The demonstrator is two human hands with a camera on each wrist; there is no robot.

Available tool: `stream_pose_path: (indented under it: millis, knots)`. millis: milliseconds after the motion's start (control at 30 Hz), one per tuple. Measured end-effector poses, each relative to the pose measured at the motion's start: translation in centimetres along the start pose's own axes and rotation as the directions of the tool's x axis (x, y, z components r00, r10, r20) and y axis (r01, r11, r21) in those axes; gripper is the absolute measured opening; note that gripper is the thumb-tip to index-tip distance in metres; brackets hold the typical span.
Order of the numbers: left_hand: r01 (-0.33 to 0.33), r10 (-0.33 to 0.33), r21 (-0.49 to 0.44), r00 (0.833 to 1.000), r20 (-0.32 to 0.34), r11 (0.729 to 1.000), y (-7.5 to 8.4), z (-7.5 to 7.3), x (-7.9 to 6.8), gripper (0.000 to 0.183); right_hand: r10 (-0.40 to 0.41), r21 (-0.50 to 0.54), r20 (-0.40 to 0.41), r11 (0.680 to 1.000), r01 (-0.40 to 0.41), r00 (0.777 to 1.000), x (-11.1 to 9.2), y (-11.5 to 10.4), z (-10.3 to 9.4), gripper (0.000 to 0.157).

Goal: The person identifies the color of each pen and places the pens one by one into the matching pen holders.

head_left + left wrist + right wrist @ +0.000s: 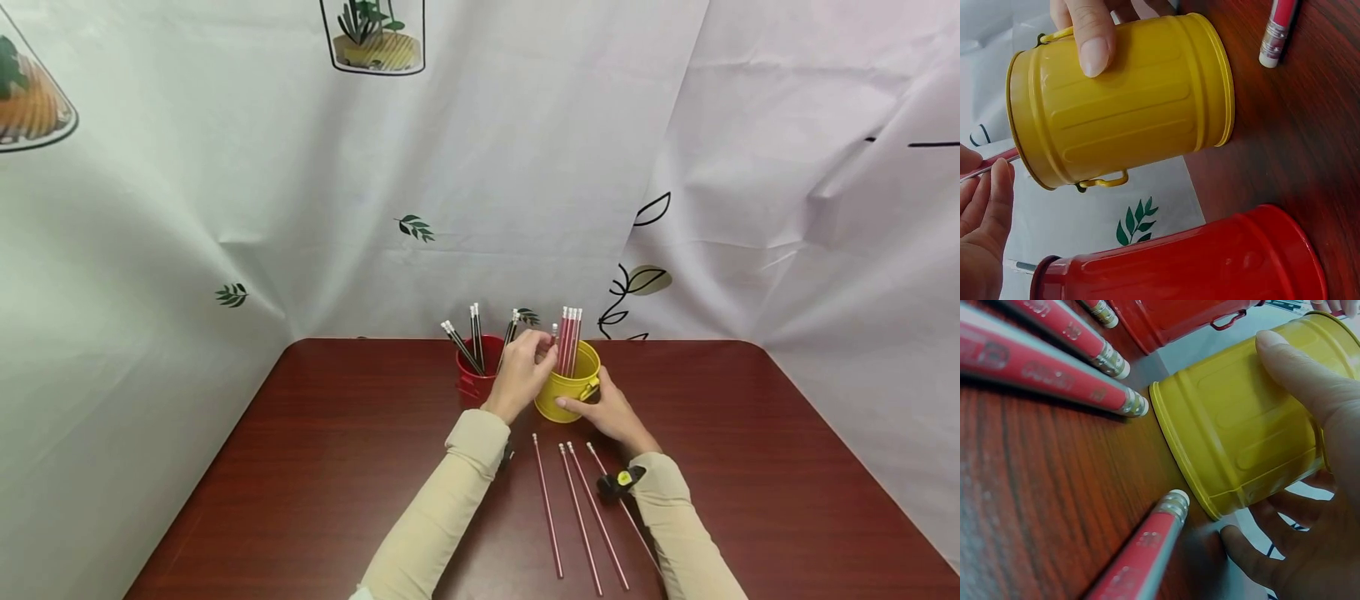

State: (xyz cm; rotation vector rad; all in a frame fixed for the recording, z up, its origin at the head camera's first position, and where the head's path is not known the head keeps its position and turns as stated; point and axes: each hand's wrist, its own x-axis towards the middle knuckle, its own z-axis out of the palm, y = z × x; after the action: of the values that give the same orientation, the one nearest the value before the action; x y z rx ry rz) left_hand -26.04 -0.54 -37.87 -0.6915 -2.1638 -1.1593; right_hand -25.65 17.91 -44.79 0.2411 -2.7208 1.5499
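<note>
Beside the rim of the yellow bucket (557,406), my left hand (521,373) pinches a red pencil (999,160) between thumb and fingers. In the left wrist view, that pencil's far end passes behind the bucket's rim, so its tip is hidden. My right hand (613,412) grips the yellow bucket from its right, with the thumb (1297,372) across the front wall and the other fingers round the far side. Several red pencils (572,342) stand in the bucket, their white erasers up.
A red bucket (469,387) holding several black pencils (477,335) stands left of the yellow one, partly behind my left hand. Several loose red pencils (548,508) lie on the brown table (360,467) nearer to me, one partly under my right wrist. A white printed cloth (510,167) hangs behind.
</note>
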Motion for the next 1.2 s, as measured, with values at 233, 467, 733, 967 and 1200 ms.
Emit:
stream_pose_path:
  millis: [233,467,733,967,1200]
  knots:
    - [0.038,-0.038,-0.009,0.999,-0.017,0.999,0.3,0.1,-0.2,0.01,0.001,0.002,-0.002,1.0,-0.001,1.0,0.0,0.0,0.0,0.089]
    - [0.063,-0.063,-0.004,0.997,-0.052,0.998,0.1,0.2,-0.8,0.011,0.004,0.001,-0.009,1.0,-0.004,1.0,0.0,0.1,0.0,0.089]
    - [0.1,-0.097,0.016,0.985,-0.142,0.995,0.8,-0.2,-3.4,0.009,-0.005,-0.006,-0.006,1.0,0.005,1.0,0.0,0.0,0.0,0.089]
    - [0.125,-0.118,0.136,0.991,-0.059,0.983,1.5,-1.1,-5.8,0.002,-0.013,-0.003,-0.013,1.0,0.013,1.0,0.0,-0.2,-0.1,0.09]
    - [0.413,-0.475,0.276,0.853,0.217,0.868,2.3,-1.7,-6.7,0.026,-0.007,-0.009,0.0,1.0,0.007,1.0,-0.2,0.1,0.0,0.089]
